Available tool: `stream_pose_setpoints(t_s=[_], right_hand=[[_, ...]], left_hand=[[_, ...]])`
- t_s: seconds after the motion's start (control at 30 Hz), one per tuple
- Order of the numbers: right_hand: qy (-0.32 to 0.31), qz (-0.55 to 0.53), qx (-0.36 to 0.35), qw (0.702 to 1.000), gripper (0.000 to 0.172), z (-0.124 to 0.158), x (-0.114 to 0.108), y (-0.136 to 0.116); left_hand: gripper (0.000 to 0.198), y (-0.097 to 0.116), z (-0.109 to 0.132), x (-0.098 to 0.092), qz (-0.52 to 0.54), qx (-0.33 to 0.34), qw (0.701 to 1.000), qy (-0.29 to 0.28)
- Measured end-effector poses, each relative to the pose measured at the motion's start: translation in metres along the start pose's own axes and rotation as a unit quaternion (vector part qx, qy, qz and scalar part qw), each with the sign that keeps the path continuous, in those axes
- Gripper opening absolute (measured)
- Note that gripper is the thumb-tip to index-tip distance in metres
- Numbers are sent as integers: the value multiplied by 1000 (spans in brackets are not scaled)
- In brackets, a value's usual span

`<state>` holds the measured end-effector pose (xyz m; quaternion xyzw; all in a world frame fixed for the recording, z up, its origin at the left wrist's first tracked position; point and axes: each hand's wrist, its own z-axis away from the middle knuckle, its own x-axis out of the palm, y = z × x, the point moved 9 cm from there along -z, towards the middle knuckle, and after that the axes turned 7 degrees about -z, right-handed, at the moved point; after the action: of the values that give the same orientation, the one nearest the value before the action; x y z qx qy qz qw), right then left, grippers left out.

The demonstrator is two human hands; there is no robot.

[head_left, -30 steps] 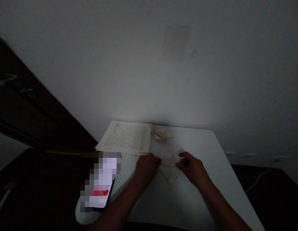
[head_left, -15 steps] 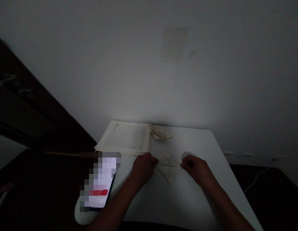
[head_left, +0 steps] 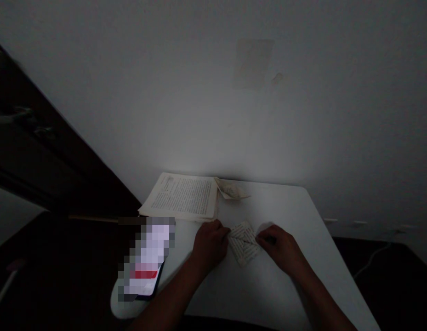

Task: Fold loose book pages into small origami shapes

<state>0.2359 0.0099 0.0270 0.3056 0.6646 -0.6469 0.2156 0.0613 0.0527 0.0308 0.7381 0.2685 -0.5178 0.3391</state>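
A folded square of printed paper [head_left: 243, 244] is turned like a diamond, low over the white table [head_left: 285, 202]. My left hand [head_left: 211, 244] pinches its left corner between thumb and finger. At the right corner, my right hand [head_left: 277, 246] has its thumb and fingertip closed on the paper. Crossing creases show on the paper's face, and its surface looks slightly raised. Behind it, against the wall side, rests another folded printed paper [head_left: 232, 190].
An open book or stack of printed pages [head_left: 182, 196] lies at the table's back left. A phone with a lit, blurred screen [head_left: 146, 262] sits at the left edge. Beyond stands a pale wall [head_left: 199, 115], with a dark door [head_left: 13, 147] at left.
The folded paper has tilted and its creases bulge a little more. My right hand has moved slightly left against its corner. The whole view has shifted slightly.
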Motion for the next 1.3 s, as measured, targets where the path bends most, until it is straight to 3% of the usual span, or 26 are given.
stream_pose_setpoints(t_s=[0.3,0.77,0.93,1.07,1.17,1.3], right_hand=[[35,-12,2,999,14,-1,4,0],[53,-60,20,997,20,7,7,8],[58,-152,58,985,21,7,10,14],[103,-242,82,961,22,8,5,21],[139,-276,83,947,21,8,-2,24],[146,-297,75,941,21,9,-6,20]], left_hand=[[19,4,2,-3,-10,9,999,50],[15,1,1,4,-13,8,999,42],[22,6,3,-5,31,12,997,73],[39,25,9,-21,95,82,987,97],[52,40,13,-25,122,139,980,77],[51,48,12,-22,110,154,980,56]])
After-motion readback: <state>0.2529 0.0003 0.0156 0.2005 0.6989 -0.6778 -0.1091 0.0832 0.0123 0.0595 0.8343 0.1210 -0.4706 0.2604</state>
